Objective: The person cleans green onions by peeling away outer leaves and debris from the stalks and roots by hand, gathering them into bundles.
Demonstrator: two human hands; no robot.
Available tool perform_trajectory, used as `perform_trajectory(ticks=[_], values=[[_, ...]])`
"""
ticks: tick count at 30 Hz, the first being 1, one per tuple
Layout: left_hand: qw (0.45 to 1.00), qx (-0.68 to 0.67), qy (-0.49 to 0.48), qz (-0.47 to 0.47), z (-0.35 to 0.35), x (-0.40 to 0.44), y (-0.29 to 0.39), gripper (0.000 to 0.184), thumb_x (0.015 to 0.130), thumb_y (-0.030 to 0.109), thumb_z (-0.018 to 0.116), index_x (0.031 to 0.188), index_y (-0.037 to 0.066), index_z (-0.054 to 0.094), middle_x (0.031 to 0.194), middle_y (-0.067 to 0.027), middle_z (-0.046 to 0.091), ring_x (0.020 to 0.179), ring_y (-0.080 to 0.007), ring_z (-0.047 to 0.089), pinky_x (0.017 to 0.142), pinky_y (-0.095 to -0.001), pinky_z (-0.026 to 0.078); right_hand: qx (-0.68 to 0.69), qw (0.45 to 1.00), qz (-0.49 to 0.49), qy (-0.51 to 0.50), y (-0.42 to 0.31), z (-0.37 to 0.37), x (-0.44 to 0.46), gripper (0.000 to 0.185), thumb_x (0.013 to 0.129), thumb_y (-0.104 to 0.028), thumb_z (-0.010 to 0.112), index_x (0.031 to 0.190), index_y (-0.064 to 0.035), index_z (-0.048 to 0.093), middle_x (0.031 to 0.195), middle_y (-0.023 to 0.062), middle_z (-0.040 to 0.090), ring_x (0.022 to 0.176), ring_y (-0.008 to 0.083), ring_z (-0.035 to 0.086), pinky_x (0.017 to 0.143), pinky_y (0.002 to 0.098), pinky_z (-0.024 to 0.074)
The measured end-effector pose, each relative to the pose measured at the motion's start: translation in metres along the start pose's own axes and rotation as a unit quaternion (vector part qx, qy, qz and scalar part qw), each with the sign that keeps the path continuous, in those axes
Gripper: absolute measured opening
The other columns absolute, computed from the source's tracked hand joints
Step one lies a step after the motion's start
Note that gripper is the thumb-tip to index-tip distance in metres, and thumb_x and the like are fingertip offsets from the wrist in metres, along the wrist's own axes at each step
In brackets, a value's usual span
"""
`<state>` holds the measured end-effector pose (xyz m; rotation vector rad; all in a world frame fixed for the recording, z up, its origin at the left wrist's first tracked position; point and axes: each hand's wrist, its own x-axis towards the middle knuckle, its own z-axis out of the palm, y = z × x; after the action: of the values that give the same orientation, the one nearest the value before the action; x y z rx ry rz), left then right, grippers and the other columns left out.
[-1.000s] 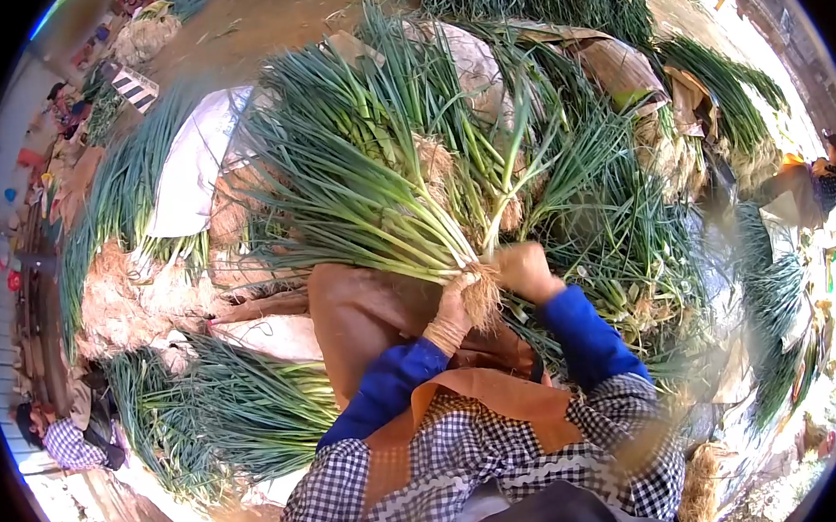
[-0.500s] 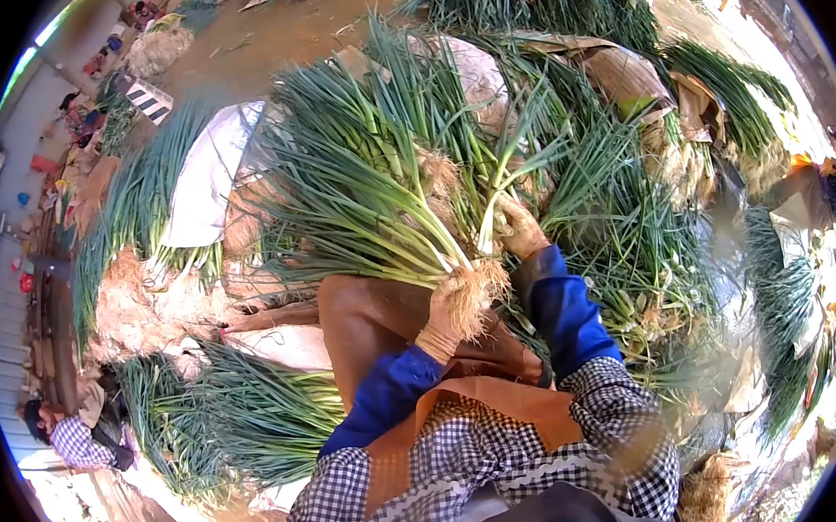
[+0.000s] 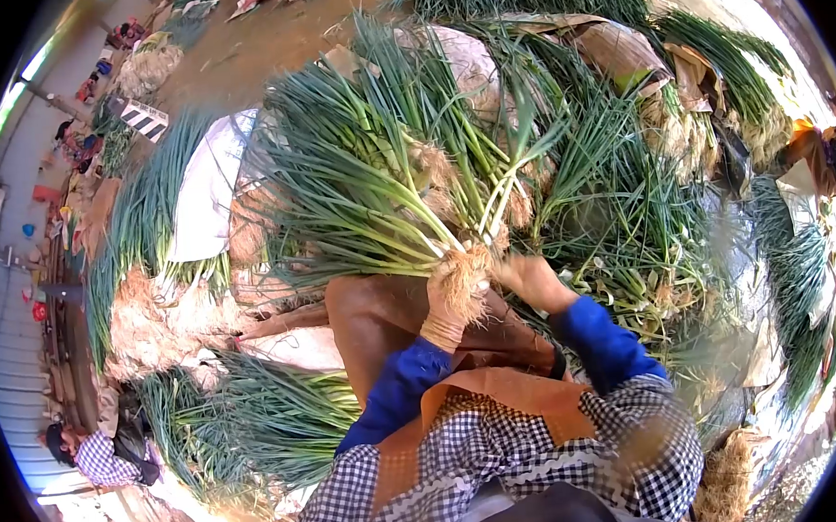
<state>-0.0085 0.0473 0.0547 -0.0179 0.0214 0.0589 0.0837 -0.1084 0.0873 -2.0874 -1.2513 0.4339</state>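
My left hand (image 3: pixel 442 305) is wrapped round the root end of a bunch of green onions (image 3: pixel 405 209), whose pale roots (image 3: pixel 464 275) spill over the fingers. The long green leaves fan up and to the left. My right hand (image 3: pixel 534 283) is just right of these roots, its fingers bent against the root end. What lies between those fingertips is hidden. A few white stalks (image 3: pixel 498 203) rise from the same spot and lean to the right.
Loose green onions (image 3: pixel 626 220) cover the ground to my right. Bundled ones lie at the left, partly under a white sheet (image 3: pixel 205 193), with more at lower left (image 3: pixel 265 414). A person (image 3: pixel 99 453) sits at far left; another (image 3: pixel 818 155) is at far right.
My right hand has moved down from the upright stalks to beside the roots. Those stalks now lean right against the bunch. My left hand keeps its grip.
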Motion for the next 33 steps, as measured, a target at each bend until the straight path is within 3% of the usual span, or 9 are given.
perform_trajectory(ticks=[3,5,7,12,18,25,28,31,33], values=[[0.999,0.014,0.023,0.042,0.005,0.004,0.005,0.037,0.083,0.018,0.05,0.117,0.002,0.049,0.108,-0.0145,0.052,0.067,-0.0156,0.047,0.058,-0.0285,0.042,-0.038,0.97,-0.141,-0.194,0.008,-0.006,-0.074,0.028,0.087,-0.027,0.049,0.109,-0.0116,0.054,0.084,0.0138,0.06,0.07,0.025,0.061,0.064,0.0391,0.0489],[1.0,0.008,-0.015,0.02,0.001,0.008,0.008,0.041,0.084,0.022,0.052,0.119,0.002,0.048,0.1,-0.0124,0.053,0.066,-0.0152,0.047,0.056,-0.0277,0.042,-0.296,0.824,0.155,-0.458,0.075,0.013,-0.086,0.038,0.084,-0.04,0.05,0.105,-0.0114,0.063,0.086,0.0081,0.065,0.077,0.0272,0.063,0.069,0.0393,0.0487],[1.0,0.009,-0.027,0.005,0.004,0.006,0.006,0.042,0.083,0.023,0.052,0.119,0.002,0.047,0.098,-0.0119,0.052,0.066,-0.0151,0.047,0.056,-0.0276,0.042,-0.34,0.867,0.228,-0.285,0.084,-0.031,-0.065,0.033,0.082,-0.039,0.052,0.093,-0.0113,0.066,0.083,0.0077,0.065,0.074,0.0271,0.064,0.061,0.0397,0.0492],[1.0,0.013,0.005,-0.021,0.001,-0.007,0.0,0.038,0.08,0.016,0.053,0.114,0.001,0.048,0.093,-0.0129,0.051,0.067,-0.016,0.047,0.054,-0.0269,0.041,0.306,0.932,0.195,-0.002,0.067,-0.012,0.06,0.057,0.09,-0.044,0.046,0.127,0.0,0.045,0.104,0.0084,0.06,0.089,0.0188,0.055,0.079,0.0323,0.0448],[1.0,0.02,-0.011,-0.008,-0.01,-0.008,-0.001,0.04,0.079,0.018,0.056,0.114,0.001,0.048,0.102,-0.0171,0.051,0.069,-0.018,0.049,0.052,-0.0276,0.043,0.779,0.609,-0.145,0.03,0.099,0.096,0.121,0.039,0.094,-0.035,0.039,0.116,-0.005,0.051,0.102,0.0077,0.059,0.091,0.0191,0.058,0.077,0.0316,0.0477],[0.997,0.052,0.038,-0.033,-0.025,-0.012,0.0,0.039,0.079,0.017,0.054,0.115,0.002,0.048,0.101,-0.0137,0.051,0.07,-0.0181,0.048,0.057,-0.0285,0.043,0.24,0.937,-0.022,0.252,0.131,0.138,0.094,0.035,0.094,-0.028,0.04,0.119,-0.0054,0.049,0.105,0.0083,0.059,0.093,0.0192,0.057,0.079,0.0312,0.0477],[0.999,0.027,0.038,-0.028,-0.03,-0.011,-0.002,0.046,0.079,0.022,0.054,0.118,0.0,0.045,0.094,-0.0172,0.054,0.07,-0.0228,0.053,0.056,-0.0304,0.048,0.206,0.943,0.006,0.261,0.121,0.126,0.077,0.034,0.091,-0.021,0.043,0.12,-0.005,0.049,0.107,0.0093,0.058,0.096,0.0197,0.057,0.08,0.0305,0.0479],[0.999,-0.003,0.008,-0.037,-0.024,-0.011,-0.007,0.046,0.08,0.022,0.054,0.119,0.0,0.045,0.091,-0.0148,0.052,0.07,-0.0213,0.051,0.056,-0.03,0.048,0.6,0.766,0.152,0.172,0.048,0.048,0.073,0.038,0.083,-0.004,0.053,0.121,-0.0022,0.048,0.104,0.0094,0.06,0.094,0.0197,0.058,0.077,0.0295,0.0496],[0.999,-0.014,0.0,-0.052,-0.018,-0.012,-0.006,0.046,0.08,0.022,0.054,0.119,0.0,0.045,0.09,-0.0139,0.05,0.069,-0.0205,0.05,0.056,-0.0296,0.047,0.525,0.838,0.032,0.147,0.073,0.065,0.089,0.039,0.082,-0.004,0.055,0.12,-0.0019,0.048,0.101,0.0083,0.061,0.09,0.0188,0.059,0.075,0.0292,0.0501]])
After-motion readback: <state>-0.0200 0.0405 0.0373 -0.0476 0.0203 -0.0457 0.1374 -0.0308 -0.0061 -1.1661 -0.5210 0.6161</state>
